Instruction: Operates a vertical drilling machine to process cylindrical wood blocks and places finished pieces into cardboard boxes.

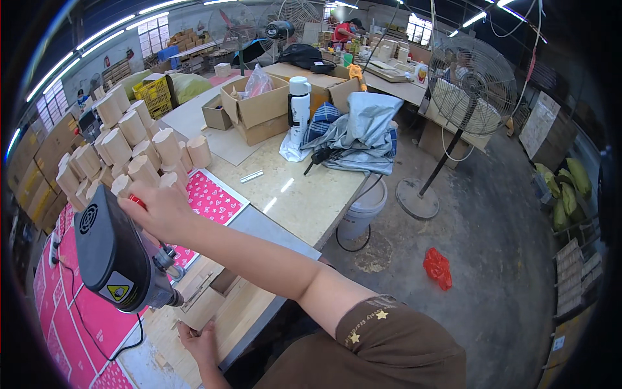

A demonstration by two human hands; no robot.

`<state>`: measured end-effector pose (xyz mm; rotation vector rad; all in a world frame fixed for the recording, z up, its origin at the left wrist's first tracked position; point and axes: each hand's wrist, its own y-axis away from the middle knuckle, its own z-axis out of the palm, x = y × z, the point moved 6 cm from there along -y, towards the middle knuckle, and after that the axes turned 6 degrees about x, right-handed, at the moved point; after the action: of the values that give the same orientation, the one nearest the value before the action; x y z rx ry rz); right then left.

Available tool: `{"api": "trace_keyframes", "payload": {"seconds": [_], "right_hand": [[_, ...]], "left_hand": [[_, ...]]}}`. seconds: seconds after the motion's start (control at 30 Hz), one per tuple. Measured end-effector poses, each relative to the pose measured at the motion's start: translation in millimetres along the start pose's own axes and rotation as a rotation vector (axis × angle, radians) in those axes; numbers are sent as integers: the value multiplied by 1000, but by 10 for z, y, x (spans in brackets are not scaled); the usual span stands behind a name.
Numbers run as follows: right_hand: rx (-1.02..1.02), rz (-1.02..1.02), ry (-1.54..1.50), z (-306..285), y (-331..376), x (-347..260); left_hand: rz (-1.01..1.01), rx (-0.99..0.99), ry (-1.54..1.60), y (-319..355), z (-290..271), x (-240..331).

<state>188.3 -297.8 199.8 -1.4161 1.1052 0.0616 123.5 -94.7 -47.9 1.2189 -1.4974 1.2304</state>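
A black bench drill press stands at the left, its chuck pointing down over pale wood. My right hand reaches across to the far side of the machine, closed around a red handle that is mostly hidden by my fingers. Below the chuck lies a pale wooden block, against wooden pieces on a board. My left hand grips the near end of this block with thumb and fingers. The drill tip cannot be made out.
Wooden cylinders are piled behind the drill on pink printed sheets. A black cord runs across the near-left sheet. Further back are an open carton, a white bottle and a grey cover. A bucket and fan stand right.
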Motion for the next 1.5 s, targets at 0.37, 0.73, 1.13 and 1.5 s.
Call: {"api": "trace_keyframes", "payload": {"seconds": [0.37,0.73,1.13,1.5], "right_hand": [[-516,-133,518,64,1780,918],[-567,-132,448,-95,1673,740],[-627,-125,388,-129,1801,542],[-635,-188,414,-107,1912,557]], "left_hand": [[314,146,-391,109,-255,334],[-310,347,127,507,-1418,199],[-588,326,173,436,-898,95],[-636,371,292,716,-1290,71]]}}
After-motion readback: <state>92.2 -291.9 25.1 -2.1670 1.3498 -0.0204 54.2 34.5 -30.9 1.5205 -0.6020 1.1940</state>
